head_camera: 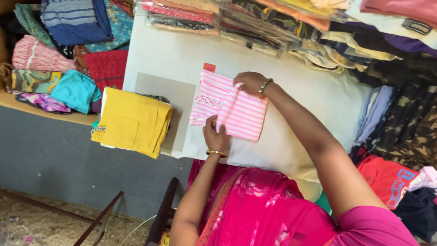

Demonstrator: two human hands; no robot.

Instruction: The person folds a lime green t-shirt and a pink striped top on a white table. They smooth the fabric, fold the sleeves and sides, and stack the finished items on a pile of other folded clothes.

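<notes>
The left hand [215, 133] presses the near edge of the striped garment [230, 110] on the tabletop [291, 136]; the right hand [249, 82] pinches its far fold; yellow cloth [134, 122] lies left.

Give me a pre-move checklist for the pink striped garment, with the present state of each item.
1. Left hand on the garment, near edge: ok.
2. Right hand on its far edge: ok.
3. Garment lies wholly on the white table: ok.
4. Garment folded flat, no loose sleeve showing: ok.
5. Yellow stack apart from the garment: ok.
6. Orange tag attached to the garment: cannot tell.
</notes>
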